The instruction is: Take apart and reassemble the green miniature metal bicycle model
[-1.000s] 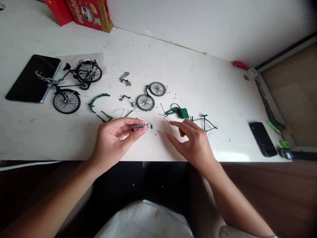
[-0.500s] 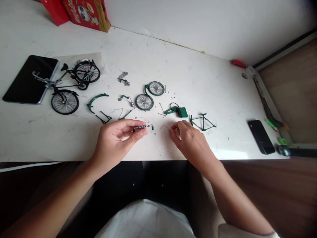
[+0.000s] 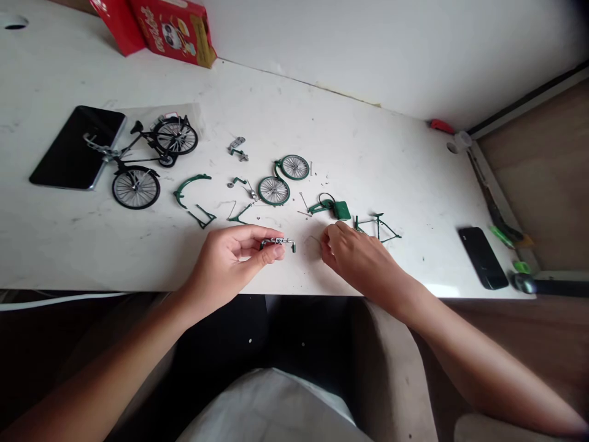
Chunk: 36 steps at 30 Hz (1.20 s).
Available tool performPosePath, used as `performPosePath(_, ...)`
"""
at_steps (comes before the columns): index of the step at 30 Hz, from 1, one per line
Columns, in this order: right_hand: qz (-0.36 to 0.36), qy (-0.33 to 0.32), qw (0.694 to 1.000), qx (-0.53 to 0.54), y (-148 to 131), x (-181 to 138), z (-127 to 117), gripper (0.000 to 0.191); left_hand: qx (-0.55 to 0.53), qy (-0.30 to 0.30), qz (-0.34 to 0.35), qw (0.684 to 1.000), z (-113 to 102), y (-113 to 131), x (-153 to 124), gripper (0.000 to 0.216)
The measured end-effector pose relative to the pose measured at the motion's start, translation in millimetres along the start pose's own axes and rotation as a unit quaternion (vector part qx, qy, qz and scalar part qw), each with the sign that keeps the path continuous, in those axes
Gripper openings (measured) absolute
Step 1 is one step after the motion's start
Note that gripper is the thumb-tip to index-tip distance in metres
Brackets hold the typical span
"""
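My left hand [image 3: 234, 255] pinches a miniature bicycle handlebar [image 3: 286, 241], silver with dark green grips, between thumb and fingers. To its right, my right hand [image 3: 352, 248] is closed just above the table, its fingertips together on a thin bent wire [image 3: 315, 239]. Just beyond that hand lies a small green bicycle frame [image 3: 378, 227], partly covered by it. A green box-shaped part [image 3: 341, 210] with a dark ring [image 3: 326, 198] rests above the right hand. Two small spoked wheels, a front one [image 3: 274, 191] and a rear one [image 3: 295, 167], lie farther back.
An assembled black model bicycle [image 3: 147, 153] lies partly over a tablet [image 3: 76, 147] on the left. A curved green fender [image 3: 186, 184] and a green fork-like piece [image 3: 202, 217] are near the left hand. A phone [image 3: 483, 258] lies right; a red package [image 3: 177, 31] stands behind.
The view has shifted, so the table items sit slightly farther right. The handlebar is turned a little in my left hand. My right hand keeps its closed pinch on the wire.
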State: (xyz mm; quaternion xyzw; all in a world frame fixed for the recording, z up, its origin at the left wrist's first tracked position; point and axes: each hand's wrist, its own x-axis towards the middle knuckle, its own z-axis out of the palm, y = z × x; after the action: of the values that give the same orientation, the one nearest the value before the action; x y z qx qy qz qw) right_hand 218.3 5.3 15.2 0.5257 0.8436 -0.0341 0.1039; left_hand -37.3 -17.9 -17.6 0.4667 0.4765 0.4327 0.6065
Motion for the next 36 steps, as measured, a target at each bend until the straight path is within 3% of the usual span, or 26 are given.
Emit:
performPosePath(6,-0.017,0.008,1.000,0.002,10,4,1,0.014,0.002,-0.016,-0.010,1.000,-3,-7,2,0.030)
performPosePath(10,-0.032,0.052,0.997,0.044,14,3,-17,0.016,0.006,-0.023,-0.014,1.000,-2,-7,4,0.029)
performPosePath(16,-0.161,0.038,0.964,0.209,-11,8,-48,0.009,-0.050,-0.041,-0.050,0.997,0,-7,5,0.032)
performPosePath(22,-0.212,0.058,0.972,0.089,-28,20,-38,0.016,-0.080,-0.064,-0.074,0.992,-2,-6,7,0.031)
performPosePath(29,-0.240,0.063,0.968,-0.041,-32,22,-41,0.026,-0.053,-0.083,-0.046,0.994,-5,4,9,0.029)
performPosePath(33,-0.242,0.067,0.967,-0.046,-31,24,-43,0.026,-0.068,-0.083,-0.029,0.994,-5,3,10,0.025)
performPosePath(36,-0.231,0.088,0.969,0.009,-27,25,-41,0.024,-0.079,-0.071,-0.031,0.994,-5,-1,11,0.024)
